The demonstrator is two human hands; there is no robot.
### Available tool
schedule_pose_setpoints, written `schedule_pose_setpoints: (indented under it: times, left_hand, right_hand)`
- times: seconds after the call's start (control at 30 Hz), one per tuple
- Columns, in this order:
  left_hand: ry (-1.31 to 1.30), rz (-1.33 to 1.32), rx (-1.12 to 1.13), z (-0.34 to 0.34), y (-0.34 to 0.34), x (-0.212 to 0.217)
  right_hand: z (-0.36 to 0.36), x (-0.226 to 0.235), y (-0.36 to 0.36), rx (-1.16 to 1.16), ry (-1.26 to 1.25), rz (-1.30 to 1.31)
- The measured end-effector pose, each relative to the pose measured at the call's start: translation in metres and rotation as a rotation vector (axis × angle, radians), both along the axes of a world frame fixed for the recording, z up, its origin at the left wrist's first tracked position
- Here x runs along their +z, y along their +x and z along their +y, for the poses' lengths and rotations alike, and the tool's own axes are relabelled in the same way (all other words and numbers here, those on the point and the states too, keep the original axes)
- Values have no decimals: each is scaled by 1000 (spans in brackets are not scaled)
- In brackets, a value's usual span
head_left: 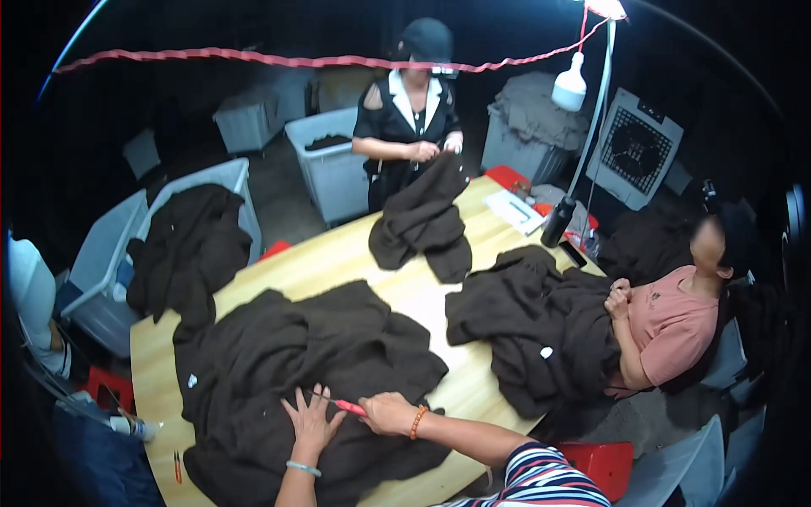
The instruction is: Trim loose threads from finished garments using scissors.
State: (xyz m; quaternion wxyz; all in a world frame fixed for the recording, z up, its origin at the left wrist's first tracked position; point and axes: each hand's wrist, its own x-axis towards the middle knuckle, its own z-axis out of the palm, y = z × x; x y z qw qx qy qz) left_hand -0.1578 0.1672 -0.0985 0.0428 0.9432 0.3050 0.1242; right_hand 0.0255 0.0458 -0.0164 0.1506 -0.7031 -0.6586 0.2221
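Observation:
A large dark brown knit garment (296,346) lies bunched over the near part of the table. Flat on it rests my left hand (312,420), fingers spread and holding nothing. My right hand (389,414) is closed round the handle of a thin red-handled tool (351,407). Its slim dark shaft points left and reaches over the fingers of my left hand; I cannot make out the tip. A small white tag (193,381) shows at the garment's left side.
Across the pale wooden table (414,306), one person handles a dark garment (427,221); another sits at the right with more dark fabric (541,313). Small orange-handled snips (177,466) lie front left. Grey bins (106,245), a black bottle (558,221) and a hanging bulb (570,89) surround the work.

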Motion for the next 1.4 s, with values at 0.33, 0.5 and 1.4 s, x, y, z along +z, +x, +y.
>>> schedule_pose_setpoints:
  times: [0.33, 0.5, 1.4]
  left_hand:
    - [-45, -58, -25, 4, -13, -17]
    - [-38, -598, 41, 32, -25, 43]
    - [-1292, -700, 435, 94, -78, 26]
  right_hand:
    - [-26, -12, -9, -21, 58, 47]
    - [-40, -10, 9, -25, 141, -39]
    - [20, 32, -48, 106, -18, 88]
